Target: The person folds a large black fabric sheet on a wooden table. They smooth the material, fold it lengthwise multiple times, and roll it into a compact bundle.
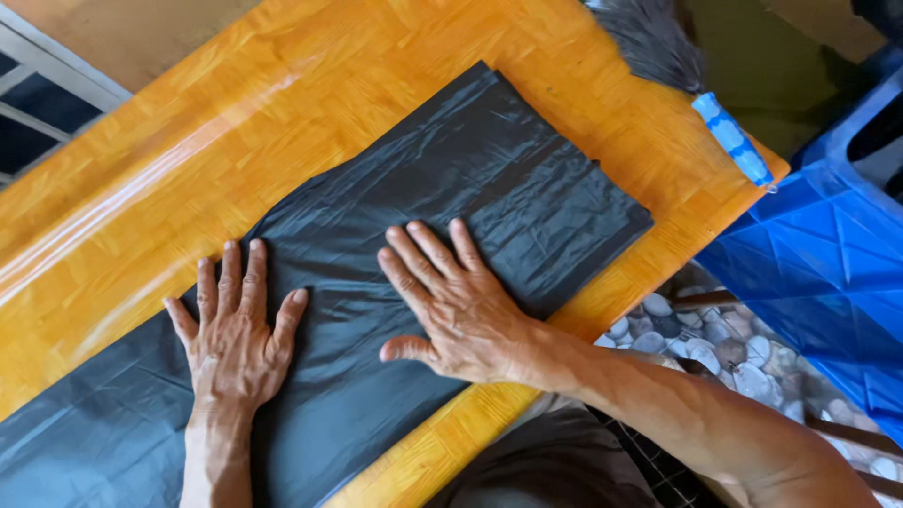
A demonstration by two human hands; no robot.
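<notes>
A flat black plastic bag [489, 179] lies stretched diagonally across an orange wooden table [188, 179]. My left hand [233, 329] rests palm down on the bag's lower left part, fingers spread. To its right, my right hand [456, 306] also presses flat on the bag near the middle, fingers apart and pointing up-left. Neither hand holds anything. The bag's far end shows a folded, wrinkled edge near the table's right side.
A duster with a blue-and-white handle [732, 139] and dark bristles [649, 38] lies at the table's far right corner. A blue plastic item [828, 263] stands to the right. Pebble-patterned floor [715, 348] shows below the table edge. A window grille [38, 85] is at upper left.
</notes>
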